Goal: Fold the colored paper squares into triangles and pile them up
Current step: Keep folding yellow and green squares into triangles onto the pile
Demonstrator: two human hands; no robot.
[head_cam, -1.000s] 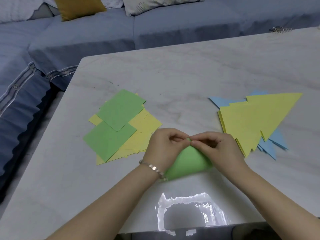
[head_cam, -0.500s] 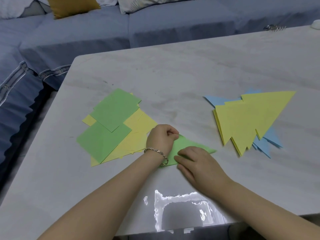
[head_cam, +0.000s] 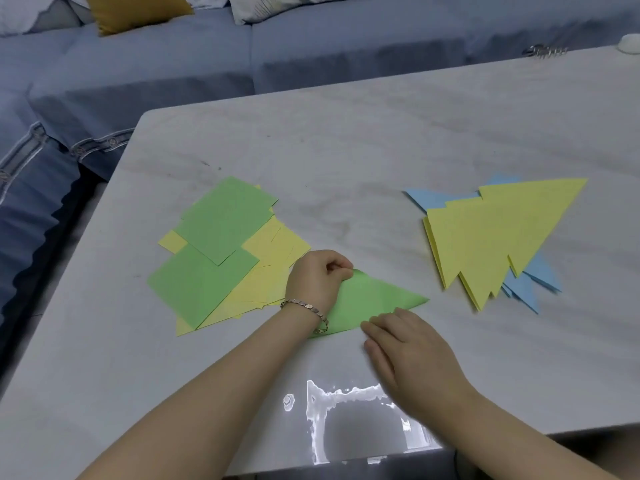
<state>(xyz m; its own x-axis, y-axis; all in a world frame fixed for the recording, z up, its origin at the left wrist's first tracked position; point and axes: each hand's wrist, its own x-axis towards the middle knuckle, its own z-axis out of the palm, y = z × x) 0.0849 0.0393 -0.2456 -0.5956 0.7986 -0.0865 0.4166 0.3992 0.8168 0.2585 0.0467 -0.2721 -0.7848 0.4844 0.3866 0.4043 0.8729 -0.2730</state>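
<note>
A green paper folded into a triangle [head_cam: 374,299] lies flat on the marble table [head_cam: 346,140] in front of me. My left hand [head_cam: 317,280] pinches its top corner with curled fingers. My right hand [head_cam: 408,355] lies flat with straight fingers pressing along the triangle's lower folded edge. To the left sits a loose heap of unfolded green squares [head_cam: 221,223] and yellow squares [head_cam: 273,251]. On the right is a pile of folded yellow triangles [head_cam: 498,233] on top of blue triangles [head_cam: 533,285].
A blue-grey sofa [head_cam: 173,71] with a mustard cushion [head_cam: 135,10] runs along the far and left sides of the table. A metal clip [head_cam: 543,50] and a white object [head_cam: 628,43] sit at the far right table edge.
The green paper, held up and curved between both hands a second ago, now lies flat as a triangle. My right hand has dropped to its lower edge and slid left along it.
</note>
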